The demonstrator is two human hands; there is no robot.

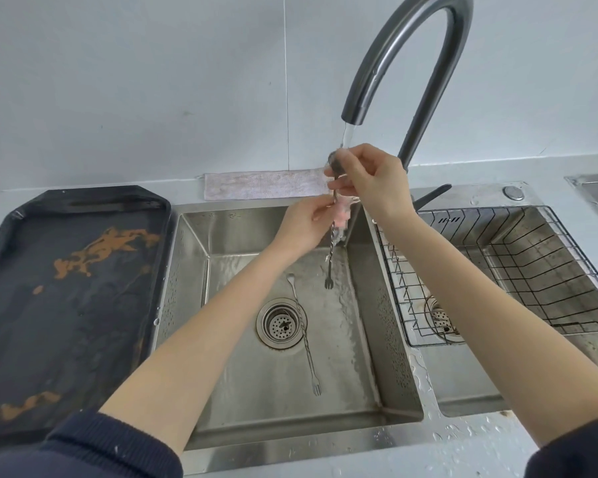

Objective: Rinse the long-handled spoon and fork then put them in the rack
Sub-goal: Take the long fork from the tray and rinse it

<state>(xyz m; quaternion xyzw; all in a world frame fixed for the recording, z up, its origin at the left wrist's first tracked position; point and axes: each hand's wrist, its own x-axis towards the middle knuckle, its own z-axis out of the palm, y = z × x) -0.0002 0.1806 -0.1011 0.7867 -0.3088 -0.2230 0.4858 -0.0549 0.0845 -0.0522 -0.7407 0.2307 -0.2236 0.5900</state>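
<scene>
From the head camera, both hands are raised under the running tap (408,60), whose stream of water (346,134) falls onto the top of a long twisted-handle utensil (331,243) held upright over the left basin (366,357). The right hand (370,177) pinches the utensil near its upper, spoon-like end, right where the water lands, and the left hand (302,224) closes its fingertips on the stem lower down; something small and pink (343,215) sits against the handle between the two hands (what it is cannot be told). The utensil's lower end is a small dark fork tip (328,283) hanging free above the wet basin floor. A second long utensil (302,331), with a small spoon bowl at its far end and fork tines at its near end, lies flat on the basin floor just right of the drain strainer (279,325), touching its rim. The wire rack (532,257) sits in the right basin with nothing visible in it. A dark tray (66,305) with orange-brown smears lies left of the sink, and a pale cloth (263,185) lies along the back edge against the wall. Dark sleeves (94,446) cover both forearms near the bottom corners.
</scene>
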